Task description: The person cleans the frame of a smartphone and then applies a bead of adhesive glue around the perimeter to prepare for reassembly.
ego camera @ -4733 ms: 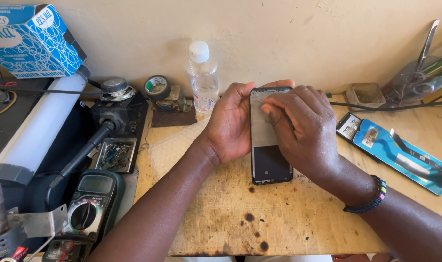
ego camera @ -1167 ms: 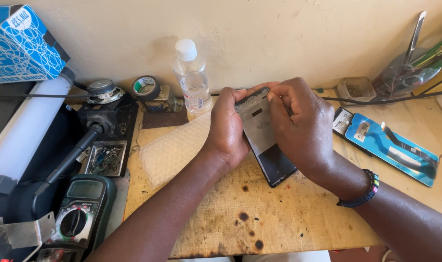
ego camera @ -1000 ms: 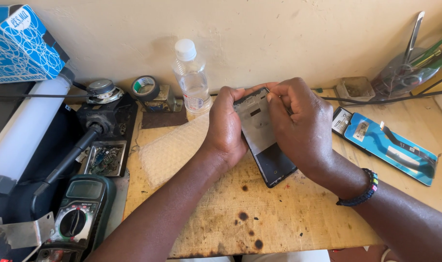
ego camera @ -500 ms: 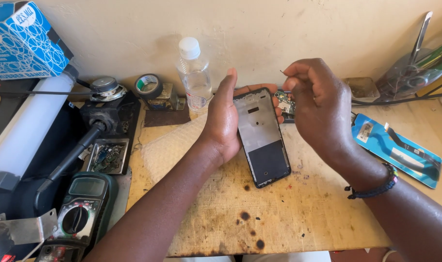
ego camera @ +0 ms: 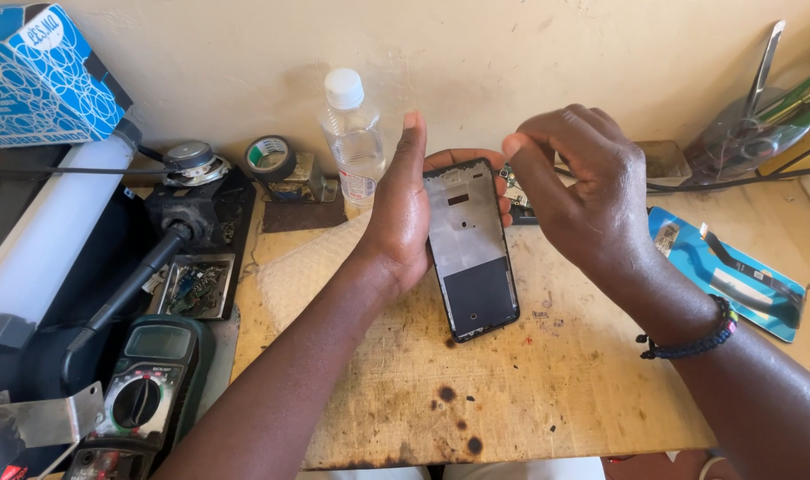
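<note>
My left hand [ego camera: 405,222] cups the phone frame [ego camera: 471,249] from its left edge, fingers curled behind its top, palm upright. The frame's long axis runs away from me, top toward the wall, bottom end resting on the wooden bench [ego camera: 511,391]. My right hand [ego camera: 582,191] hovers just right of it, fingertips pinched together; what they hold, I can't tell. Behind stands a clear bottle [ego camera: 353,138], capped. Left, a small tray [ego camera: 194,286] holds loose parts.

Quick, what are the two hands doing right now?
Left hand: holding the opened phone frame by its edge, over the wooden board.
Right hand: raised, fingertips pinched together; whether it holds anything cannot be told.
</note>
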